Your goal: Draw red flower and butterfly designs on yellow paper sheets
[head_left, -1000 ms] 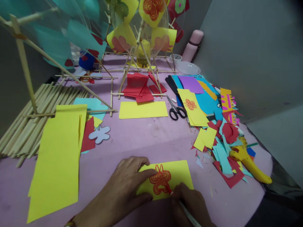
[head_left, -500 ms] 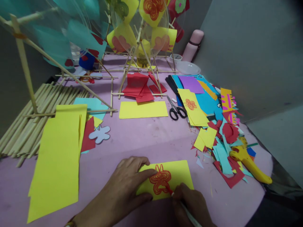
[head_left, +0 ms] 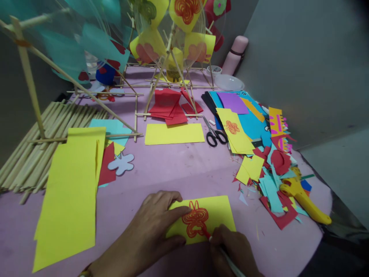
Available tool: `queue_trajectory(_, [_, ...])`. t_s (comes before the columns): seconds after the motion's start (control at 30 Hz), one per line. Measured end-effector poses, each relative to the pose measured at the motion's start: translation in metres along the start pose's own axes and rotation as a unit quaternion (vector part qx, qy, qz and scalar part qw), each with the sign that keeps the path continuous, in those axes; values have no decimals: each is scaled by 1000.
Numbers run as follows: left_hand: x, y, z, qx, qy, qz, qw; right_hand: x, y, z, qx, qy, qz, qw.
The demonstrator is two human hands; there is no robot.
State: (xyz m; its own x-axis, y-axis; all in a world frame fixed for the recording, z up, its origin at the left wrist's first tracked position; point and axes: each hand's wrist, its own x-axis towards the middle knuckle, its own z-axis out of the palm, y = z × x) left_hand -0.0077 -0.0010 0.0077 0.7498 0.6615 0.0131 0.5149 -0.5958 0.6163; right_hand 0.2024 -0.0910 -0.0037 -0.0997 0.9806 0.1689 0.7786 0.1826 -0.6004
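Observation:
A yellow paper card [head_left: 220, 211] lies on the pink-purple tabletop near me, bearing a red looped butterfly drawing [head_left: 195, 218] with two antennae. My left hand [head_left: 161, 219] rests over the card's left end, fingers spread and pressing it flat. In my right hand [head_left: 230, 246] is a red marker [head_left: 206, 233] with a pale barrel, pinched between thumb and fingers. Its red tip touches the lower right of the butterfly. Some of the card's lower right corner is hidden beneath that hand.
Yellow sheets [head_left: 69, 200] and bamboo sticks [head_left: 31, 154] lie left. Stick frames with paper shapes stand behind. Beyond the card are a yellow strip [head_left: 174, 134], red papers [head_left: 168, 105] and scissors [head_left: 213, 134]. Paper scraps [head_left: 272, 188] and a yellow glue gun [head_left: 307, 200] sit right.
The marker tip has shifted very slightly along the butterfly's lower right loops. My left hand and the card stay in place.

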Motion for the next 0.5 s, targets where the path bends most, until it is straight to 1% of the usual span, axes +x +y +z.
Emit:
queue_trajectory(0.17, [1,-1,0,-2,2,6,1000,0,0,2,-2,5,-6,1000])
queue_trajectory(0.3, [1,0,0,-3,1,2,1000,-1,1,2,9,-6,5,1000])
queue_trajectory(0.5, [0,1,0,-10,-7,-1,1000,-2,1,2,18,-14,2,1000])
